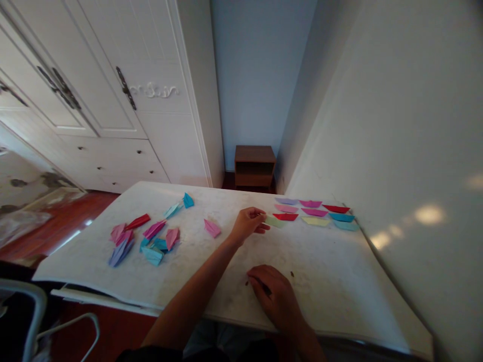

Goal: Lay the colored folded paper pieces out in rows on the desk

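My left hand (249, 222) reaches across the white table and pinches the left end of a pale green paper boat (274, 220). Directly beyond that boat lies a red paper boat (286, 217) in a group of folded boats set out in rows. Closer to the table's front edge, my right hand (274, 294) rests on the tabletop with its fingers curled in, and nothing shows in it. A pink folded paper piece (212, 228) lies by itself left of my left hand.
Several folded papers, including a light blue one (153, 255), lie in a loose pile on the table's left side. A wall (415, 151) borders the table on the right. White wardrobes (158, 120) and a brown nightstand (255, 153) stand behind. Small dark specks (292, 274) dot the tabletop.
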Motion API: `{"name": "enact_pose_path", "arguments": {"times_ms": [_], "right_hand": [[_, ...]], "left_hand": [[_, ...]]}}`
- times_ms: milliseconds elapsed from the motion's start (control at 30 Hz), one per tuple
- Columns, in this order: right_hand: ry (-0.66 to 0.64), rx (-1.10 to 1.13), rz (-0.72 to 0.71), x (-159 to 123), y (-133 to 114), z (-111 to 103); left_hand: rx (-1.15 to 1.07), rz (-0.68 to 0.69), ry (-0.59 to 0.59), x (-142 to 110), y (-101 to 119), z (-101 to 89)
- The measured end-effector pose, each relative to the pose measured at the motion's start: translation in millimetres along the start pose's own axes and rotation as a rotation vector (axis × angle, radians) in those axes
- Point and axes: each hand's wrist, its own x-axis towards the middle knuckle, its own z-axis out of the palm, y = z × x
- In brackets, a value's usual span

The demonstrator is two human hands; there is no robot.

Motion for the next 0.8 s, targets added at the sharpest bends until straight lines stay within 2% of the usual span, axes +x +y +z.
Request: {"name": "enact_pose_path", "arguments": {"times_ms": [133, 300, 400, 500, 567, 633, 733, 800], "right_hand": [[0.006, 0.023, 0.015, 0.7, 0.3, 1.1], [0.016, 0.037, 0.039, 0.4, 0.9, 1.1], [0.045, 0.045, 0.067, 0.3, 0.8, 0.5], [0.043, 0.052, 0.075, 0.1, 1.1, 0.5], [0.035, 0.044, 0.081, -0.3, 1.7, 1.2], [0.035, 0.025, 0.081, -0.7, 2.4, 2.1], [0.043, -0.006, 0.062, -1.1, 3.0, 2.6], [0.042, -0.011, 0.053, -0.8, 2.9, 2.3]], "left_hand": [[0.026, -0.039, -0.078, -5.0, -12.8, 31.0], [0.098, -0.083, -0.138, 1.5, -24.3, 67.9], [0.185, -0.072, -0.124, 10.3, -27.6, 79.2], [0.316, -0.021, -0.08, 17.5, -29.1, 80.7], [0.411, 0.028, -0.04, 18.3, -28.8, 78.5], [0.568, 0.135, 0.001, 15.6, -27.2, 76.1], [0.988, 0.388, 0.033, 9.1, -22.4, 74.7], [1.232, 0.52, 0.0, 6.2, -19.0, 75.2]]}}
